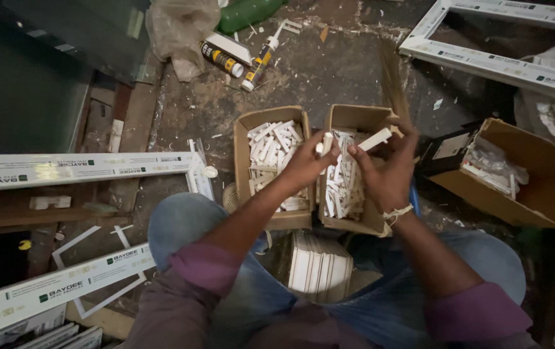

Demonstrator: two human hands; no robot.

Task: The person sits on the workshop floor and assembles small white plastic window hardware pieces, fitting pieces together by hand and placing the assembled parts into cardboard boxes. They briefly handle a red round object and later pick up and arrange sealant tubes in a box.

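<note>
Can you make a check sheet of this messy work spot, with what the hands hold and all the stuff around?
Surface: dirty floor with white scraps.
Job's things: left hand and right hand hold white plastic pieces over two open boxes of the same pieces.
Clutter: sealant tubes, plastic bag, third box, stack of white strips.
Grippers: both hands closed on pieces.
Cables: nothing seen.
Surroundings: white window profiles, white frame.

White plastic pieces (271, 152) fill brown cardboard boxes (246, 129); blue jeans (187, 226), purple sleeves (203, 265), green bottle (248, 13)
</note>
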